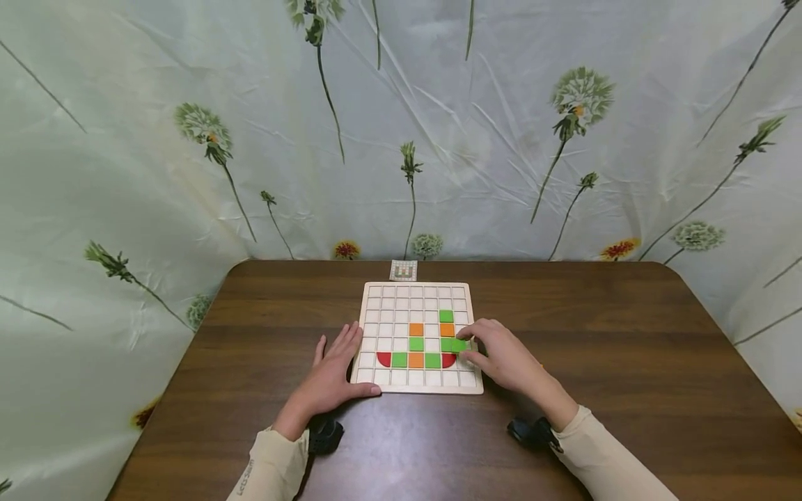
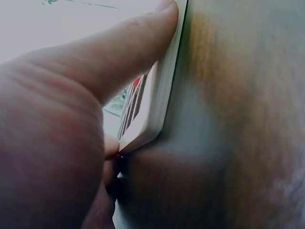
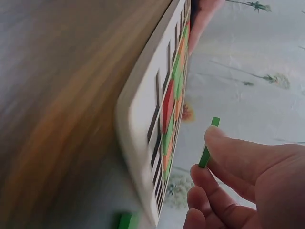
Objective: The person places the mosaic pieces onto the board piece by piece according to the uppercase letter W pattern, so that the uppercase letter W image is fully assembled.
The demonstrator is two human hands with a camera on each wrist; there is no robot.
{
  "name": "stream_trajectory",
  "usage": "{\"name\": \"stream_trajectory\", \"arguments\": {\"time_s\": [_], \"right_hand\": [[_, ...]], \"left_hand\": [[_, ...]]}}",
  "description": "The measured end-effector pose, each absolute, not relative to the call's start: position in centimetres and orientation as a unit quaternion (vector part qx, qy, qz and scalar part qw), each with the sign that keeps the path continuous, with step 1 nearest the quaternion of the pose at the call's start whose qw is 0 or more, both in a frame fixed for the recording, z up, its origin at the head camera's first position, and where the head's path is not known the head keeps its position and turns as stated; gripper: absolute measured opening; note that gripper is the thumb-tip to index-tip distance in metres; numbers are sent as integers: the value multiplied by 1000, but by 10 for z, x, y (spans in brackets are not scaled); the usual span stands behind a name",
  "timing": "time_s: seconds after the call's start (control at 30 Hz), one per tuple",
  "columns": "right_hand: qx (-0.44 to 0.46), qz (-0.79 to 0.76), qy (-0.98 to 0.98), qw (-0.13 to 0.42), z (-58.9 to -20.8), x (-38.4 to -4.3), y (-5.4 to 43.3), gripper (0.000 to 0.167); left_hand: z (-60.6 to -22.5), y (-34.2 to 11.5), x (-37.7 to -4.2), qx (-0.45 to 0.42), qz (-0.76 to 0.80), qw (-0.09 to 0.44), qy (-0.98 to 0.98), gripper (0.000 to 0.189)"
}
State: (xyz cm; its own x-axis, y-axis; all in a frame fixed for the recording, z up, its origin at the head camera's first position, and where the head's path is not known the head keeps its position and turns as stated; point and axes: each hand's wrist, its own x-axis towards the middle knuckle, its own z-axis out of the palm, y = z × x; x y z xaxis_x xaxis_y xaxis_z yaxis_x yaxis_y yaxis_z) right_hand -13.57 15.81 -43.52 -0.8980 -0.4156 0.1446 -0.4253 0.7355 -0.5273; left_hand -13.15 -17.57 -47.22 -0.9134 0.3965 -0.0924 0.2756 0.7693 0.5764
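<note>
A light wooden grid board (image 1: pixel 416 385) lies on the table, with green, orange and red pieces set in some of its squares. My right hand (image 1: pixel 504 355) pinches a green square tile (image 3: pixel 205 155) between thumb and fingertips, above the board's right part. That tile overlaps another green tile in the head view. Two red rounded pieces, one a red piece (image 1: pixel 384 359) on the left, end a row of green and orange squares. Against the near left corner rests my left hand (image 1: pixel 328 379), its fingers straight along the left side and its thumb on the near edge.
A small patterned card (image 1: pixel 403 271) lies behind the board, near the far edge of the brown wooden table (image 1: pixel 595 334). A loose green piece (image 3: pixel 126 220) is on the table beside the board. Flowered cloth (image 1: pixel 476 139) hangs behind the table.
</note>
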Motion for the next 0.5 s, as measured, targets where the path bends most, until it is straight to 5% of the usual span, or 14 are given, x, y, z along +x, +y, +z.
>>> {"name": "stream_trajectory", "arguments": {"time_s": [0.5], "right_hand": [[223, 288, -931, -1, -434, -147, 112, 24]], "left_hand": [[-474, -176, -131, 182, 281, 102, 937, 117]]}}
